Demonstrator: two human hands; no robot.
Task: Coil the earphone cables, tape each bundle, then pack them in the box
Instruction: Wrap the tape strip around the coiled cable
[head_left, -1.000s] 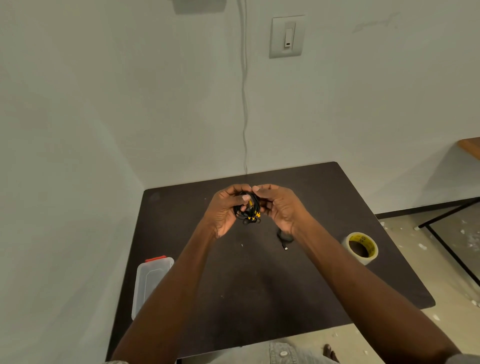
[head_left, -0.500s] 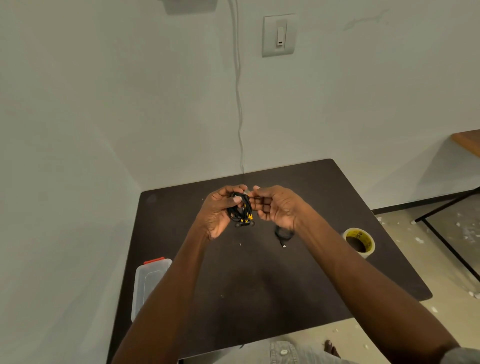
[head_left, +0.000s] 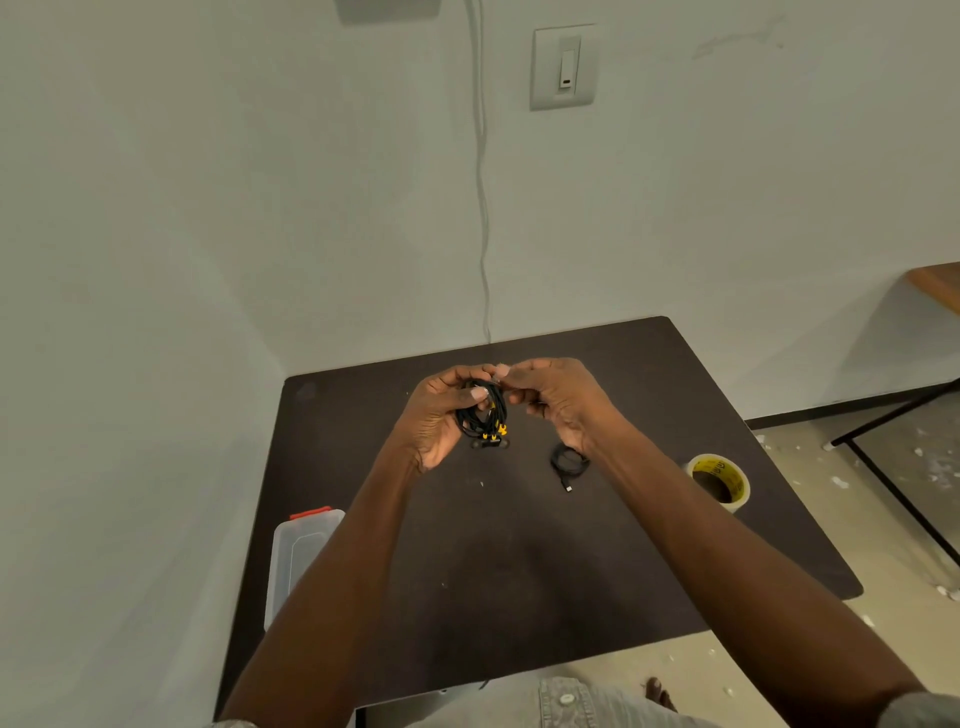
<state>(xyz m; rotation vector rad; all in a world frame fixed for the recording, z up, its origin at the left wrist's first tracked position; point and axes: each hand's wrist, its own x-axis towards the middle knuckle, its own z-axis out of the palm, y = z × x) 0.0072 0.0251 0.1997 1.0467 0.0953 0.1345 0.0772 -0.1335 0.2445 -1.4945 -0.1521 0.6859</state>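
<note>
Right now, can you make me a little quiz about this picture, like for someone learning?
1. True or false: the tape roll lies on the table.
2. What do both hands grip? A) the black earphone bundle B) the plastic box C) the wall switch
3. Fill in: a second coiled cable lies on the table below the ___ hand.

Key: 1 true. 2 A: left hand and right hand hold it above the table. 3 right.

The yellow tape roll (head_left: 719, 478) carries black printing on its inner core, too small and blurred to read. Nothing else in view bears legible text.
</note>
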